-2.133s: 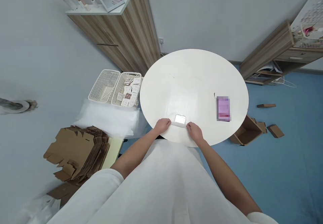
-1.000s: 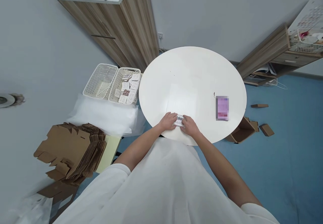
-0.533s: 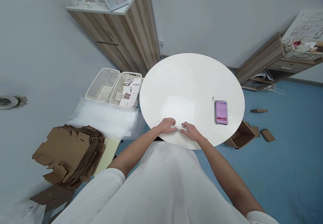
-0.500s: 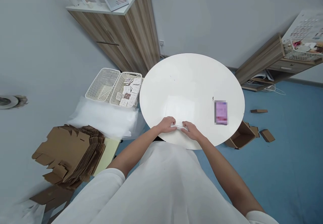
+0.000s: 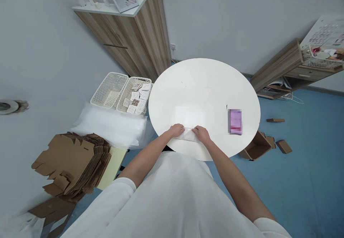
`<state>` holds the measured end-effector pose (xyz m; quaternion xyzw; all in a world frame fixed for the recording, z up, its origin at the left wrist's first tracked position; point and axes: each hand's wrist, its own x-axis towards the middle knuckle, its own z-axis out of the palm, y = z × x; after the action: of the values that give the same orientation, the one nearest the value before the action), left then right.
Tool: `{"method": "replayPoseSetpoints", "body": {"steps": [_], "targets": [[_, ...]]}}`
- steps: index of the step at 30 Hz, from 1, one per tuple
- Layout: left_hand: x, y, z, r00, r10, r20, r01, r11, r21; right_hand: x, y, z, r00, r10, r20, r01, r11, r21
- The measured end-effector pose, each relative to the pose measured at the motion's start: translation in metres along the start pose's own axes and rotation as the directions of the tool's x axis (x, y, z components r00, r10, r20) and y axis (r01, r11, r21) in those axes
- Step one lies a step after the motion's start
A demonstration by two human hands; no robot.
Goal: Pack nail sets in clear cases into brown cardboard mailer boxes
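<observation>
A whitish, partly see-through plastic sheet or bag (image 5: 187,135) lies at the near edge of the round white table (image 5: 204,84). My left hand (image 5: 177,130) pinches its left end with the fingers closed. At the other end my right hand (image 5: 201,134) grips the far corner, fingers closed too. The piece spans flat between both hands; whether something is inside it I cannot make out. A blurred purple packet (image 5: 235,122) rests on the table to the right, apart from my hands.
Left of the table stand a white basket with cards (image 5: 138,95), another white basket (image 5: 109,89), a pile of clear plastic sheets (image 5: 107,125) and stacked flat cardboard boxes (image 5: 70,163). An open cardboard box (image 5: 256,146) sits on the floor at right.
The plastic piece was a narrow, rolled or folded strip between my fingers; now it shows as a wider flat sheet. Both hands have shifted slightly, with the fingers less curled.
</observation>
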<state>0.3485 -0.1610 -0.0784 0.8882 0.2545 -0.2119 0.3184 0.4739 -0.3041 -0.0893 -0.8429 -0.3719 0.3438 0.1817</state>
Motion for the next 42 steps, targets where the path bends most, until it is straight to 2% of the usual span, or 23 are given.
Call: {"method": "replayPoseSetpoints", "body": {"steps": [4, 7, 10, 13, 19, 23, 25, 27, 29, 31, 33, 36, 39, 42], "targets": [[0.000, -0.005, 0.004, 0.998, -0.057, -0.028, 0.057, 0.998, -0.008, 0.003, 0.002, 0.002, 1.000, 0.006, -0.011, -0.006, 0.999, -0.034], [-0.002, -0.006, 0.007, 0.994, -0.097, -0.050, 0.096, 0.995, -0.007, 0.002, 0.006, 0.001, 1.000, -0.006, -0.029, 0.006, 1.000, 0.011], [-0.003, -0.006, 0.011, 0.990, -0.120, -0.075, 0.120, 0.993, -0.006, -0.001, 0.008, -0.001, 0.998, 0.046, -0.039, -0.045, 0.998, 0.038], [-0.002, -0.006, 0.013, 0.986, -0.134, -0.095, 0.134, 0.991, -0.010, -0.004, 0.008, -0.002, 0.995, 0.088, -0.051, -0.089, 0.996, -0.019], [-0.004, -0.008, 0.013, 0.981, -0.146, -0.129, 0.145, 0.989, -0.013, -0.009, 0.014, 0.005, 0.989, 0.059, -0.136, -0.083, 0.980, -0.179], [-0.011, -0.012, 0.015, 0.960, -0.058, -0.276, 0.088, 0.991, 0.101, -0.014, 0.029, 0.008, 0.956, -0.033, -0.293, -0.044, 0.967, -0.253], [-0.015, -0.013, 0.015, 0.937, 0.050, -0.347, 0.014, 0.984, 0.178, -0.017, 0.034, 0.007, 0.923, -0.084, -0.374, -0.016, 0.967, -0.256], [-0.018, -0.013, 0.015, 0.914, 0.183, -0.362, -0.099, 0.966, 0.239, -0.021, 0.034, 0.005, 0.895, -0.164, -0.414, 0.050, 0.961, -0.272], [-0.022, -0.012, 0.015, 0.886, 0.320, -0.336, -0.221, 0.928, 0.301, -0.024, 0.029, 0.003, 0.878, -0.302, -0.372, 0.185, 0.930, -0.317], [-0.025, -0.011, 0.016, 0.865, 0.408, -0.292, -0.300, 0.887, 0.350, -0.026, 0.022, 0.002, 0.855, -0.459, -0.242, 0.360, 0.860, -0.361], [-0.027, -0.009, 0.020, 0.868, 0.433, -0.244, -0.326, 0.866, 0.379, -0.028, 0.016, 0.004, 0.831, -0.548, -0.096, 0.479, 0.792, -0.379], [-0.029, -0.009, 0.026, 0.898, 0.401, -0.183, -0.305, 0.864, 0.400, -0.028, 0.013, 0.010, 0.837, -0.546, 0.022, 0.510, 0.766, -0.392], [-0.030, -0.010, 0.030, 0.918, 0.363, -0.161, -0.274, 0.872, 0.405, -0.026, 0.012, 0.015, 0.862, -0.505, 0.037, 0.477, 0.784, -0.397], [-0.029, -0.007, 0.027, 0.921, 0.349, -0.175, -0.266, 0.889, 0.372, -0.024, 0.010, 0.014, 0.878, -0.476, 0.050, 0.458, 0.805, -0.376]]}}
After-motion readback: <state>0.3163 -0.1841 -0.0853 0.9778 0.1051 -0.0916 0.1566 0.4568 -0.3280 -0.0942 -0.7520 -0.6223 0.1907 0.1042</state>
